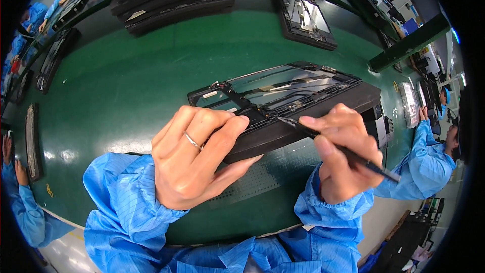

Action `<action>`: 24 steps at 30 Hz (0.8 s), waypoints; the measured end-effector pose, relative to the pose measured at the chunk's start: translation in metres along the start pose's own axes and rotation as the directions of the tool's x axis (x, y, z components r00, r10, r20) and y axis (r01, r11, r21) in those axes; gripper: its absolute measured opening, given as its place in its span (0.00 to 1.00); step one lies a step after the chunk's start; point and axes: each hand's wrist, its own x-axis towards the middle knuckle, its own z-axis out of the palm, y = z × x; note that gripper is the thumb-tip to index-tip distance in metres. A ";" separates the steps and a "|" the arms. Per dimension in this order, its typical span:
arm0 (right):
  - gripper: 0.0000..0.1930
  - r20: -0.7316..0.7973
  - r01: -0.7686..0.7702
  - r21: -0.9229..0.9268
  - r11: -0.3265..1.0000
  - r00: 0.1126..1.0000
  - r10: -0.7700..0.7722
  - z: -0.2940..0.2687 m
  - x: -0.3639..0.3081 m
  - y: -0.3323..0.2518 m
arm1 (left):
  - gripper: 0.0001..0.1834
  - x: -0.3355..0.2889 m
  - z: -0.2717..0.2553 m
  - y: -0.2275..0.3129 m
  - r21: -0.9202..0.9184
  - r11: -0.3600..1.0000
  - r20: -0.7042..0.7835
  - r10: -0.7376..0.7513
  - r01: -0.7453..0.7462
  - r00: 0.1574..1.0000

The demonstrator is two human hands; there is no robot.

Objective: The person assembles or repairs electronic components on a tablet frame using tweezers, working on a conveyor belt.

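Note:
A black-framed electronic panel with clear panes, thin cables and small boards lies tilted on a thick black block that looks like foam. My left hand, with a ring on one finger, grips the block's near left corner, fingertips on the panel's edge and thumb lower down along the block's side. Pinched in my right hand is a pair of slim black tweezers. Their pointed tip meets or hovers just over the panel's near edge, right of my left fingertips; contact I cannot tell.
Stacked black trays stand at the back left. Another panel in a black tray lies at the back right, near a green post. A perforated clear sheet lies beneath my hands on the green table. People in blue work at both sides.

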 end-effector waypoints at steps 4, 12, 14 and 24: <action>0.15 0.058 0.151 -0.258 0.954 0.988 -0.141 0.004 -0.006 -0.007 | 0.22 0.001 0.002 0.001 0.004 1.000 -0.009 0.004 -0.004 1.000; 0.15 0.016 0.136 -0.285 0.949 0.990 -0.137 0.001 -0.007 -0.005 | 0.22 0.005 0.007 0.003 0.012 1.000 -0.007 -0.007 0.007 1.000; 0.15 -0.016 0.115 -0.221 0.968 0.992 -0.121 -0.003 -0.006 -0.003 | 0.23 0.006 0.011 0.003 0.024 1.000 -0.004 0.017 -0.017 1.000; 0.10 -0.246 -0.047 0.004 0.999 0.968 0.047 -0.037 -0.005 0.000 | 0.11 0.030 0.023 0.011 0.430 0.851 0.288 0.186 -0.301 0.939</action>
